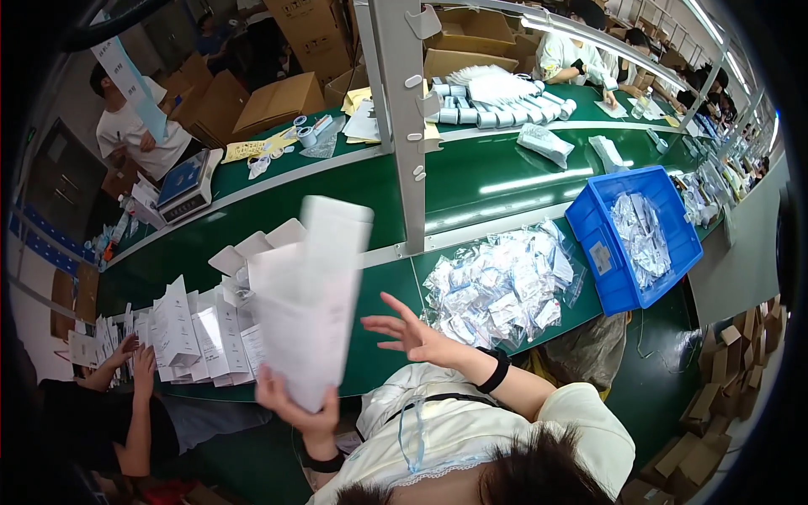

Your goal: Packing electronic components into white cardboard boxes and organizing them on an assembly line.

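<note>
White carton [303,337] held up over the near edge of the green worktop [391,278], left of its middle, with a long flap standing at the upper end. Outline is blurred; whether anything is inside cannot be told.

Left hand [307,423]: gripping the carton at its lower end, fingers wrapped on the left side and thumb on the right. Right hand [417,337]: spread and holding nothing, its fingers directed toward the carton but apart from it.

Surroundings: a row of cartons [177,324] stands along the near edge toward the left end, with a co-worker's hand [143,370] beside it. A heap of clear packets [501,290] lies toward the right end, and a blue crate [589,219] holding more packets is just beyond it at that end.

Assessment: the step in hand appears to be one-handed handling of the carton. The next move, in this inspector's judgement, calls for a steady left grip and, if the flap is to be worked, the right hand brought onto it.
</note>
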Available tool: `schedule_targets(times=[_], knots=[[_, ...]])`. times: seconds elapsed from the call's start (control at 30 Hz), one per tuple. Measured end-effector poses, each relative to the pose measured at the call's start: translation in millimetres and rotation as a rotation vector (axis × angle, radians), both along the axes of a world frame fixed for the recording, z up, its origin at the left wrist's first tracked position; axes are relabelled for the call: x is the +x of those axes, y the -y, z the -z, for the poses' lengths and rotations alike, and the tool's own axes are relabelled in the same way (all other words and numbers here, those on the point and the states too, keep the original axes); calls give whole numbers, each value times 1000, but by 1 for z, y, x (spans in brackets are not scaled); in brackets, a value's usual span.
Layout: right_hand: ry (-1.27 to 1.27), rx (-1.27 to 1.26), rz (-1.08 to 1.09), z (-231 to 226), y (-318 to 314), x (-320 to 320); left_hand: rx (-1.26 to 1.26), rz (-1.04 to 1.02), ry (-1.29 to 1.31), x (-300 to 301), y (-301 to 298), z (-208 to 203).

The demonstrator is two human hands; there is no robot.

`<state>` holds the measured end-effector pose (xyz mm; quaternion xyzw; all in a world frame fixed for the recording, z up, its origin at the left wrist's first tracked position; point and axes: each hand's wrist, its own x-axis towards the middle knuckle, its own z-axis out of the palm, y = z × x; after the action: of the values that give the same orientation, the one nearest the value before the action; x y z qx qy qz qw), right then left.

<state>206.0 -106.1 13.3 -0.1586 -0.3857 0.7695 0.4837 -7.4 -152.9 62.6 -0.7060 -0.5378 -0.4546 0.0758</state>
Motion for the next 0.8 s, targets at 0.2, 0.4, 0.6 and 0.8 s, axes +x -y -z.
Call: schedule_targets(times=[0.2, 0.4, 0.6, 0.8], knots=[[-24, -166, 205, 7, -7, 30, -406, 757, 515, 34, -10, 62], [488, 140, -156, 22, 5, 54, -698, 861, 977, 64, -45, 29], [1219, 589, -78, 28, -23, 99, -729, 782, 465, 67, -72, 49], [1511, 326, 761, 56, -85, 194, -476, 607, 426, 76, -91, 69]])
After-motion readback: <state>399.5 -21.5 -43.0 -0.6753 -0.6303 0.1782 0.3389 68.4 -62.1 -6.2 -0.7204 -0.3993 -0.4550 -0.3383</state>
